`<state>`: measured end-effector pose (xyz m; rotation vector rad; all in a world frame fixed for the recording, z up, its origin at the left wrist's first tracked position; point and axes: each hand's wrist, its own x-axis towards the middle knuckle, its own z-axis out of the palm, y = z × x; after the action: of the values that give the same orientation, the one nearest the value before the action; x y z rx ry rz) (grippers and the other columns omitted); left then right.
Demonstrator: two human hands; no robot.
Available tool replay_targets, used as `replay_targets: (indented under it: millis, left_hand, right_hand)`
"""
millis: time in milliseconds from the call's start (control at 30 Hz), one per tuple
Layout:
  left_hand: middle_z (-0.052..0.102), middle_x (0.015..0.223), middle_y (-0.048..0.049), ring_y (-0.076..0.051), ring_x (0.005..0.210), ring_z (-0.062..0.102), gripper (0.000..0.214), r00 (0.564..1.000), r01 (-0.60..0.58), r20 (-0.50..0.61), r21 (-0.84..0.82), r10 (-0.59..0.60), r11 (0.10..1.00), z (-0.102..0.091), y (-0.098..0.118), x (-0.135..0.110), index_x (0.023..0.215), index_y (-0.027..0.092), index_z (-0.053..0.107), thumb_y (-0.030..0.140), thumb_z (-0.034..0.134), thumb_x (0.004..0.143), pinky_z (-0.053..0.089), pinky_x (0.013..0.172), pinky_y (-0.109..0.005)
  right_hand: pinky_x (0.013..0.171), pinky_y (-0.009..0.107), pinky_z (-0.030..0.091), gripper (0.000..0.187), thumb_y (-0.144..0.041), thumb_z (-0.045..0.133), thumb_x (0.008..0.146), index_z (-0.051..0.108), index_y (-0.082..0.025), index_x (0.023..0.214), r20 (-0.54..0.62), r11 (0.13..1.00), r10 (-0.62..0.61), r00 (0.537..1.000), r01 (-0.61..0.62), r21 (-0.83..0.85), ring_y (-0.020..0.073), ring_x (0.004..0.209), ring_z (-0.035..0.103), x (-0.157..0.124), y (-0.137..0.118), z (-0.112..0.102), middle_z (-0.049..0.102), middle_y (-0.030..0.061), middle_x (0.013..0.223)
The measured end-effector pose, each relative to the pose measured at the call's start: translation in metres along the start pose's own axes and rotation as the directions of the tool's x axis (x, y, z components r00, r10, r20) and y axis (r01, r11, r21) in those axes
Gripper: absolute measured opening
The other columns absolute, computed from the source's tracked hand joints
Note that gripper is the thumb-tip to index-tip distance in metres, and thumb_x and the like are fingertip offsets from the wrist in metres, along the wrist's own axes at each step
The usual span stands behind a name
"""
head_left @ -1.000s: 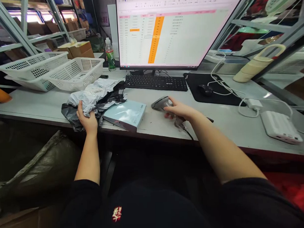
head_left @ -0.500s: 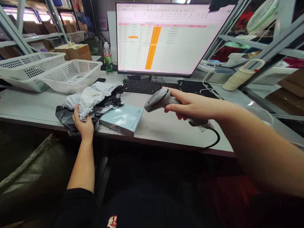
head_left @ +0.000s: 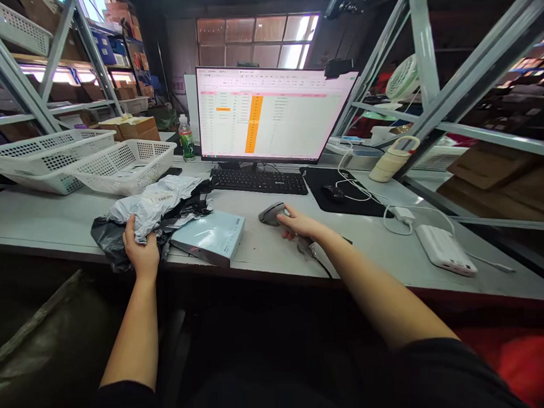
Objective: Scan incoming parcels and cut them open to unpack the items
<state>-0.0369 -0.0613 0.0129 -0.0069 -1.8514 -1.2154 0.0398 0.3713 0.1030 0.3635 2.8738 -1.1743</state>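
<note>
My left hand (head_left: pixel 141 249) grips a crumpled grey and black plastic mailer bag (head_left: pixel 154 206) at the desk's front edge. Right beside the bag lies a pale blue shrink-wrapped box (head_left: pixel 209 236). My right hand (head_left: pixel 299 225) is closed around the handle of a grey barcode scanner (head_left: pixel 272 213), which rests low on the white desk (head_left: pixel 35 215) with its head pointing left toward the box. The scanner's black cable runs off the desk edge under my forearm.
A monitor (head_left: pixel 269 115) showing a spreadsheet stands behind a black keyboard (head_left: pixel 258 180). A mouse (head_left: pixel 333 193) sits on a black mat. White mesh baskets (head_left: pixel 119 165) stand at the left, a bottle (head_left: pixel 186 138) behind them. A white power brick (head_left: pixel 444 248) and cables lie at the right.
My right hand had lifted the scanner above the desk half a second ago; now it is back down on the desk. My left hand stays on the bag. The view has tilted up.
</note>
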Motion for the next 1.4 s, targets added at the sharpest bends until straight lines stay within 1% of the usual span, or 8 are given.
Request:
replay_targets:
  millis: [133,233,567,833,1067,1200,1300,1400]
  left_hand:
    - [0.061,0.143,-0.0177,-0.029,0.136,0.057,0.066,0.999,-0.033,-0.007,-0.011,0.033,0.999,0.001,-0.006,-0.001,0.146,0.012,0.055,0.026,0.066,0.082,0.042,0.119,-0.042]
    - [0.061,0.145,-0.0180,-0.029,0.136,0.057,0.067,0.998,-0.055,-0.032,0.008,0.055,0.998,0.003,-0.012,-0.002,0.146,0.012,0.055,0.031,0.067,0.083,0.042,0.119,-0.043]
    - [0.062,0.143,-0.0190,-0.032,0.133,0.060,0.067,0.999,-0.016,-0.043,0.009,0.016,1.000,0.003,-0.009,-0.008,0.147,0.017,0.055,0.031,0.072,0.084,0.045,0.117,-0.049]
    - [0.061,0.144,-0.0179,-0.033,0.136,0.058,0.066,0.999,0.016,-0.045,-0.047,-0.018,0.999,0.004,0.002,-0.010,0.146,0.018,0.055,0.029,0.071,0.083,0.043,0.119,-0.051]
    - [0.073,0.103,-0.0103,-0.027,0.104,0.070,0.028,0.993,0.099,0.069,-0.042,-0.096,0.994,0.007,0.003,0.006,0.105,0.016,0.070,0.027,0.065,0.080,0.052,0.104,-0.046]
    - [0.071,0.097,-0.0083,-0.022,0.095,0.069,0.023,0.991,0.094,0.102,-0.036,-0.090,0.995,0.006,0.016,-0.001,0.102,0.015,0.066,0.018,0.062,0.080,0.054,0.096,-0.039]
    - [0.073,0.097,-0.0068,-0.021,0.095,0.071,0.022,0.982,0.035,0.182,0.038,-0.041,0.999,0.010,0.019,-0.001,0.098,0.017,0.068,0.015,0.074,0.077,0.055,0.091,-0.032]
    - [0.074,0.094,-0.0027,-0.019,0.094,0.072,0.026,0.978,-0.024,0.209,0.107,0.001,0.994,0.000,-0.005,0.048,0.091,0.019,0.068,0.010,0.083,0.072,0.055,0.087,-0.028]
  right_hand:
    - [0.091,0.040,0.058,0.047,-0.038,0.033,0.106,0.066,-0.015,0.131,-0.123,0.979,0.003,0.992,-0.028,-0.201,0.0270,0.107,0.070,0.031,0.020,-0.019,0.071,0.0175,0.128]
    - [0.120,0.051,0.035,0.052,-0.023,0.040,0.101,0.056,-0.012,0.148,-0.252,0.931,-0.030,0.967,-0.065,-0.359,0.0348,0.145,0.042,0.063,0.034,-0.029,0.045,0.0202,0.159]
    - [0.122,0.062,0.025,0.049,-0.020,0.051,0.094,0.067,-0.020,0.140,-0.245,0.829,-0.105,0.964,-0.051,-0.557,0.0412,0.153,0.027,0.139,0.038,-0.016,0.035,0.0155,0.167]
    - [0.122,0.053,0.032,0.054,-0.024,0.045,0.098,0.056,-0.014,0.150,-0.282,0.865,-0.259,0.924,0.092,-0.494,0.0347,0.148,0.039,0.113,-0.011,-0.030,0.045,0.0175,0.160]
    - [0.105,0.040,0.051,0.069,-0.054,0.078,0.081,0.063,-0.024,0.142,0.221,0.934,-0.277,0.935,0.316,-0.166,0.0291,0.111,0.070,0.062,-0.094,0.036,0.075,0.0092,0.123]
    - [0.097,0.042,0.055,0.041,-0.055,0.071,0.084,0.076,-0.018,0.100,0.344,0.978,-0.182,0.921,0.207,-0.038,0.0314,0.102,0.072,0.047,-0.092,0.077,0.078,0.0117,0.106]
    - [0.101,0.047,0.053,0.043,-0.056,0.051,0.093,0.070,-0.019,0.106,0.280,0.979,-0.201,0.939,0.184,0.086,0.0325,0.111,0.069,0.038,-0.073,0.094,0.075,0.0149,0.118]
    - [0.098,0.057,0.053,0.044,-0.063,0.051,0.091,0.070,-0.025,0.102,0.275,0.979,-0.186,0.943,0.156,0.129,0.0380,0.109,0.069,0.044,-0.054,0.101,0.075,0.0176,0.113]
